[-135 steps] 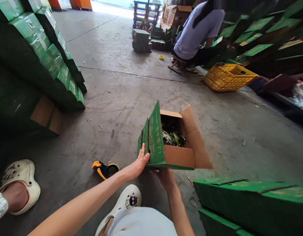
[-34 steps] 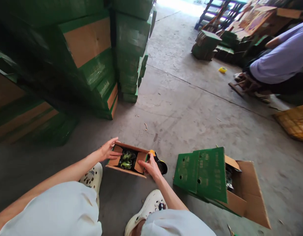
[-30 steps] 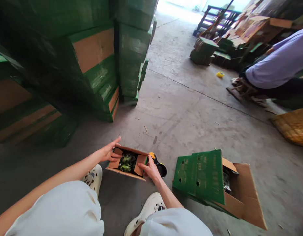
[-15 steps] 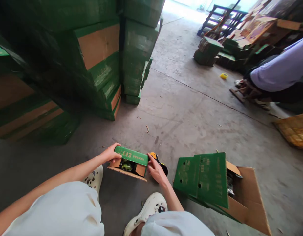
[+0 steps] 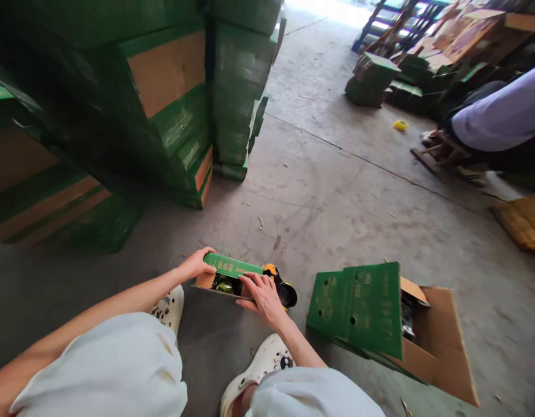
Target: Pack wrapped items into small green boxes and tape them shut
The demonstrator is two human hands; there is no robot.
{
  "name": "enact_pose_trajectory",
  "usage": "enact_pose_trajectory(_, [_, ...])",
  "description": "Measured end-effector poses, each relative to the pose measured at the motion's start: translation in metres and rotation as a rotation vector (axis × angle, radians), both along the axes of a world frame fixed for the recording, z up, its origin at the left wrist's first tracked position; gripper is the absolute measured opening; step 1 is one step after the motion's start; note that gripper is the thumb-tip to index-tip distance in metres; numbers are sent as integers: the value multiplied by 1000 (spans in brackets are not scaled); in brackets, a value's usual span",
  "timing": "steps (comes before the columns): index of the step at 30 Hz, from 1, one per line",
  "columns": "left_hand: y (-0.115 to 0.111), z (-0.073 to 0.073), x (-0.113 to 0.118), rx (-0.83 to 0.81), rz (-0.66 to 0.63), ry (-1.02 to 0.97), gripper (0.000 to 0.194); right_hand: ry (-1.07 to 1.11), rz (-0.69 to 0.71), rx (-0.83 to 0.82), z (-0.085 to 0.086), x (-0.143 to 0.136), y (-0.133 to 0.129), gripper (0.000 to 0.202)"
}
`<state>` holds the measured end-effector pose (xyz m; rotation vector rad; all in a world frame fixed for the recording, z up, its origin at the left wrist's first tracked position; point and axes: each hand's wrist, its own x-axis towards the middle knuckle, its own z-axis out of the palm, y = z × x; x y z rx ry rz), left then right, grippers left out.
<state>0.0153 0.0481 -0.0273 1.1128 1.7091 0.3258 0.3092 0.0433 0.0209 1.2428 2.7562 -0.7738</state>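
Note:
A small-looking green carton point(image 5: 232, 264) lies between my two hands, its near side partly open, with something green in dark wrapping point(image 5: 224, 285) inside. My left hand point(image 5: 198, 264) grips the carton's left end, thumb on the green top edge. My right hand point(image 5: 265, 298) lies over the right end, fingers spread across the edge and the opening. Just beyond it on the floor is a yellow-and-black tape dispenser point(image 5: 287, 294), partly covered by the hand.
A second green carton point(image 5: 356, 310) with open brown flaps stands at the right. Tall stacks of green cartons point(image 5: 175, 124) rise at the left. Near the upper right, a person point(image 5: 497, 124) crouches by a yellow roll point(image 5: 400, 125); a woven basket point(image 5: 521, 223) sits at the right edge.
My right hand has moved left from the carton's right end onto its top edge and opening. The carton's lower flap has swung up, narrowing the opening. The view has shifted slightly.

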Motion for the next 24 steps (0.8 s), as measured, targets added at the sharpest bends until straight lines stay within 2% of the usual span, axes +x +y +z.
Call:
enact_pose_trajectory(3, [2, 5, -1, 34, -46, 81, 66, -56, -65, -27, -3, -6, 12, 66])
enact_pose_trajectory(8, [6, 13, -6, 38, -115, 179, 65, -220, -107, -161, -21, -12, 23, 87])
enact_pose_trajectory(11, [7, 18, -6, 30, -145, 261, 69, -245, -88, -175, -26, -12, 22, 82])
enact_pose_trajectory(13, [1, 18, -1, 87, -217, 365, 69, -244, -82, -155, -27, -11, 20, 80])
enact_pose_trajectory(16, [-19, 9, 12, 331, -507, 499, 71, -230, -81, -108, -32, -10, 16, 78])
enact_pose_trajectory(18, [-36, -1, 21, 490, -687, 511, 83, -212, -73, -55, -36, -9, 11, 75])
enact_pose_trajectory(21, [-54, -17, 26, 631, -782, 547, 109, -178, -57, 40, -41, -7, 3, 70])
enact_pose_trajectory(24, [-59, -27, 26, 713, -807, 608, 116, -162, -65, 95, -42, -8, -4, 67])
